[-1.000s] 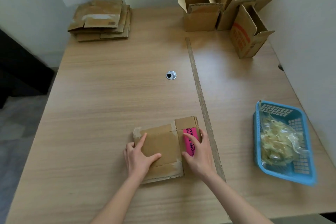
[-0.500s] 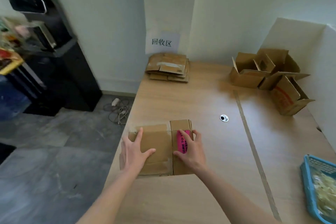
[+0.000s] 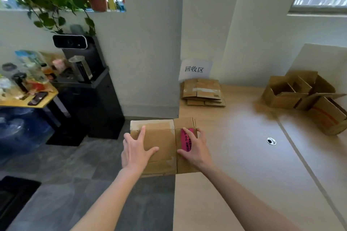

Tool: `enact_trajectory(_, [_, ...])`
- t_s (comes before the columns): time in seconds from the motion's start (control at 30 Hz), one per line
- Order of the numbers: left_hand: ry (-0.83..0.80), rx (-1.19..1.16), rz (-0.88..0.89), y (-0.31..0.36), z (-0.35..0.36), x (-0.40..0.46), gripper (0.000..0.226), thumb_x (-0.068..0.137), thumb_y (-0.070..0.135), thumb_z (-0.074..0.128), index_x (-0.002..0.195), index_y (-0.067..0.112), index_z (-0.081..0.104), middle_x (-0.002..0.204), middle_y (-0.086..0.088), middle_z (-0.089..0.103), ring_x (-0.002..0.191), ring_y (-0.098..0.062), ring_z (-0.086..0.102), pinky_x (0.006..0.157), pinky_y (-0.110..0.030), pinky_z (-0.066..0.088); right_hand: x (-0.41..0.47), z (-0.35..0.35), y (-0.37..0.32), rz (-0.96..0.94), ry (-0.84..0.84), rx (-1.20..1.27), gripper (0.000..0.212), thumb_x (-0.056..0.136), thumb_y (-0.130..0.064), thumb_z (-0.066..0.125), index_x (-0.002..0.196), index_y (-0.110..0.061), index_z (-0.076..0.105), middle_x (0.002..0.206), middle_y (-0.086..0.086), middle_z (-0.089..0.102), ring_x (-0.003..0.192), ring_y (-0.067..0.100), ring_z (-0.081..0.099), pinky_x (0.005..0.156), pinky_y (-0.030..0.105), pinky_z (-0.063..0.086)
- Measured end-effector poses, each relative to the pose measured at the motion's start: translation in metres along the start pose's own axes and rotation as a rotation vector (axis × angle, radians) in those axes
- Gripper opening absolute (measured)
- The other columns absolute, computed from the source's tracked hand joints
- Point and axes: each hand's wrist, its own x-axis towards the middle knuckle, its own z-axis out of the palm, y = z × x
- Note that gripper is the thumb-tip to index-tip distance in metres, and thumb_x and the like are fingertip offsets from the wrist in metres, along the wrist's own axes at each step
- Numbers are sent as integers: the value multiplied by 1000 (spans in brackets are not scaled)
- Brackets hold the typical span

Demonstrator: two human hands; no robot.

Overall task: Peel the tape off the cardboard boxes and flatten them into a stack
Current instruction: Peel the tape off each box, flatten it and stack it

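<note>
Over the left edge of the table (image 3: 234, 174), the flattened box (image 3: 161, 146) hangs partly out above the grey floor, and both hands are on top of it. Left hand (image 3: 136, 153) lies spread wide, fingers straight, palm down on the plain brown panel; right hand (image 3: 195, 148) is flat too, fingers fanned across the pink label (image 3: 185, 139). Neither hand curls round anything; they look to be carrying or sliding the sheet with flat pressure, which keeps it from springing back open. Straight ahead, against the wall under a paper sign (image 3: 194, 69), sits the stack (image 3: 202, 93) of boxes already flattened, surely where this one belongs. Off in the far right corner, well apart, the open boxes (image 3: 300, 92) wait their turn, flaps up. Plenty left to do, then.
</note>
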Motion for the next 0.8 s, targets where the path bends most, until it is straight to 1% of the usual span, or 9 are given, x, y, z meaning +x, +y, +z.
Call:
enact_trajectory(0.17, [7, 17, 64, -15, -5, 79, 101, 81, 74, 65, 161, 39, 13, 123, -10, 32, 96, -16, 36, 71, -28, 44, 65, 28, -14, 27, 63, 9, 93, 75, -50, 84, 152, -42, 32, 156, -3, 13, 145, 29, 26, 113, 46, 44])
enact_trajectory(0.27, [7, 23, 111, -12, -1, 133, 102, 81, 73, 65, 161, 39, 12, 123, -10, 30, 97, -15, 35, 73, -28, 46, 110, 41, -14, 64, 101, 26, 94, 75, -51, 84, 152, -42, 31, 156, -5, 12, 145, 29, 29, 110, 45, 47])
enact_trajectory(0.43, [-69, 61, 178, 2, 4, 221, 103, 81, 74, 64, 161, 38, 9, 128, -11, 29, 109, -20, 44, 80, -29, 48, 182, 51, -15, 161, 112, 18, 94, 75, -52, 84, 152, -43, 30, 153, -7, 13, 141, 28, 33, 108, 44, 50])
enact_trajectory(0.53, [-90, 49, 225, 13, 3, 267, 105, 81, 74, 65, 161, 38, 7, 128, -10, 27, 112, -21, 45, 80, -27, 47, 219, 43, -22, 191, 143, 19, 94, 76, -49, 84, 153, -41, 31, 155, -7, 12, 143, 29, 31, 111, 43, 46])
enact_trajectory(0.63, [-106, 20, 259, 30, 3, 305, 106, 80, 73, 66, 161, 37, 9, 127, -10, 28, 113, -22, 46, 84, -31, 50, 248, 27, -28, 238, 167, -18, 93, 79, -47, 83, 154, -40, 30, 157, -3, 11, 145, 29, 29, 113, 45, 45])
enact_trajectory(0.8, [-150, -17, 321, 64, 7, 360, 105, 82, 72, 65, 161, 36, 7, 130, -11, 29, 112, -20, 46, 86, -30, 49, 296, 2, -23, 285, 208, -75, 92, 79, -45, 84, 153, -41, 30, 158, -2, 8, 142, 31, 34, 111, 44, 46])
